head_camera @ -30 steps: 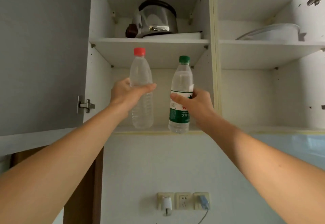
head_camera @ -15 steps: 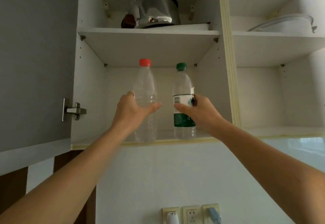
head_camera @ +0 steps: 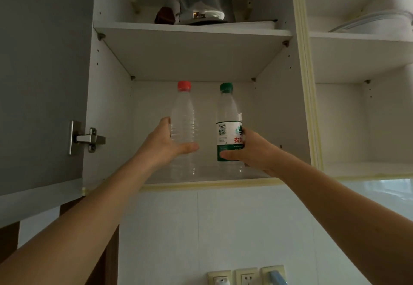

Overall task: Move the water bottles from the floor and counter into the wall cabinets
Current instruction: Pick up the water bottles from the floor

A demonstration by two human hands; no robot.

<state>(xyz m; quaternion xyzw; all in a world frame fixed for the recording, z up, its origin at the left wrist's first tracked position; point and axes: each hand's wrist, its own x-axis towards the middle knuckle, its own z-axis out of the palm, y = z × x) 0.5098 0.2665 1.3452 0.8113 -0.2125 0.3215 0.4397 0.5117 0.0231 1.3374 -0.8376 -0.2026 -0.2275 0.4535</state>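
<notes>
our left hand [head_camera: 164,145] curls around the red-capped bottle [head_camera: 184,126], our right hand [head_camera: 250,150] grips the green-capped bottle [head_camera: 229,128]; both stand upright, side by side, on the cabinet's lower shelf [head_camera: 207,183].

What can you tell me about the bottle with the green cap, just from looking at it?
The green-capped bottle is clear, thin-looking plastic with a green screw cap and a white and green label bearing a barcode and red characters. It stands upright in the lower compartment of the left wall cabinet, to the right of a red-capped bottle and apart from it. The right hand grips it around the label. Whether its base already rests on the shelf is hard to tell.
</notes>
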